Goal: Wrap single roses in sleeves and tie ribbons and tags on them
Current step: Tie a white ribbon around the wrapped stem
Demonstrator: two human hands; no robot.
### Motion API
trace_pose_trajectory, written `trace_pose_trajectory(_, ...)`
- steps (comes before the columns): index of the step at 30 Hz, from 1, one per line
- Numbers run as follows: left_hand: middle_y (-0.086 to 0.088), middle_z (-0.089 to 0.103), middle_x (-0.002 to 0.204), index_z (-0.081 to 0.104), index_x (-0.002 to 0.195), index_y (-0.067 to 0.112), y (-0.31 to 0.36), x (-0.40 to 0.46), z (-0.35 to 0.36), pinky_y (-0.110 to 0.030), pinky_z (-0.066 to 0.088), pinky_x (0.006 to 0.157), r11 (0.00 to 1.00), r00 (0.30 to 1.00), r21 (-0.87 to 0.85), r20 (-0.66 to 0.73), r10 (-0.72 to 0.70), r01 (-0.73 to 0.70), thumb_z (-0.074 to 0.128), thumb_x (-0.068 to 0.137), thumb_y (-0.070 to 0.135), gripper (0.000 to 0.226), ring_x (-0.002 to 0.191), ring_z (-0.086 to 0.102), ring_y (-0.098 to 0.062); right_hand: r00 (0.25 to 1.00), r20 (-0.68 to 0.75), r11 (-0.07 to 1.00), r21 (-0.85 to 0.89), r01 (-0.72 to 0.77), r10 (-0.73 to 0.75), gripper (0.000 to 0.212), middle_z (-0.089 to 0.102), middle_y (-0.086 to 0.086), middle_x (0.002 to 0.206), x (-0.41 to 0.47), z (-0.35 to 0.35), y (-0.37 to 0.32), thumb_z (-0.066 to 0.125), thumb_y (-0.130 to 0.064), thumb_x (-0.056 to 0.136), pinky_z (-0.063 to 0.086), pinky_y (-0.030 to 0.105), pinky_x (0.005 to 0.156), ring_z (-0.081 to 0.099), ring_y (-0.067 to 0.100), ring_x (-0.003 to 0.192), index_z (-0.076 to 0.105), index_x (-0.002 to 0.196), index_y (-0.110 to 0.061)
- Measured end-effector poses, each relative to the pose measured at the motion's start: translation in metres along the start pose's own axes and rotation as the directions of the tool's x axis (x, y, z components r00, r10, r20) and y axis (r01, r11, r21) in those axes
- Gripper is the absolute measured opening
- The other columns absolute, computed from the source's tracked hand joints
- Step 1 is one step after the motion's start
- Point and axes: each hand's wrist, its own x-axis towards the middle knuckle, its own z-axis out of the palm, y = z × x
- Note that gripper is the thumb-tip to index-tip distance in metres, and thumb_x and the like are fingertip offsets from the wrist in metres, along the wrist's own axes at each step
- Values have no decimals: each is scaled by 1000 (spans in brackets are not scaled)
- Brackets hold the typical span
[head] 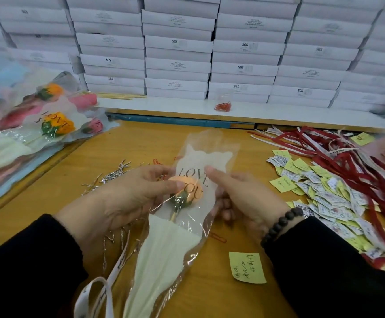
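Both hands, left (127,198) and right (244,196), pinch one sleeve (198,161) holding one orange rose (187,189); one white ribbon (99,292) trails below, one yellow note (247,267) beside.

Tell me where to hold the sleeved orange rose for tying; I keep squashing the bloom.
Probably grip the sleeve at the narrow cream-lined part below the orange rose, coming from the left side with the left hand. There only the thin stem runs inside, so pinching crushes nothing. The right hand can steady the wider top from behind.
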Motion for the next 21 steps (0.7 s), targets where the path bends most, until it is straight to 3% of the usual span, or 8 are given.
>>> trace_pose_trajectory(3,-14,72,97,61,107,8,0,0,-3,-30,59,67,993,994,104,86,-71,62,69,63,8,45,81,71,-23,998,-56,998,58,24,-20,23,55,-1,47,2,-6,2,63,-34,86,34,22,43,39,10,38,58,83,-12)
trace_pose_trajectory(7,-19,71,96,71,88,4,-2,-1,-1,-35,57,74,991,991,111,108,-85,73,70,64,23,30,79,70,-25,992,122,999,17,41,-43,10,60,0,48,-3,-5,1,71,-10,78,34,16,37,47,7,38,61,80,-7)
trace_pose_trajectory(10,-25,69,98,67,99,-2,-8,4,1,-40,57,73,998,999,54,-9,-33,33,66,70,27,40,76,68,-28,984,177,999,-22,39,-35,12,63,0,51,-3,-4,1,72,-9,76,36,15,38,51,6,41,62,82,-8)
trace_pose_trajectory(13,-22,70,92,67,96,0,-7,7,0,-39,58,71,999,998,36,-61,3,-1,64,73,20,31,73,68,-25,993,106,996,67,51,-58,10,62,1,48,-1,-5,0,68,-10,81,36,14,36,50,6,36,59,82,-8)
trace_pose_trajectory(16,-18,71,87,65,100,0,-4,10,0,-31,59,64,1000,998,0,-69,-4,4,60,80,17,27,67,69,-22,998,-11,989,131,66,-65,14,59,2,45,3,-10,1,66,-12,83,35,17,34,42,9,33,54,77,-10)
trace_pose_trajectory(21,-22,70,90,64,101,0,-2,12,4,-36,59,67,998,999,53,-8,34,-33,62,72,14,33,71,70,-26,997,3,992,103,74,-75,20,54,2,40,7,-10,2,63,-8,84,34,21,37,44,12,35,46,74,-11)
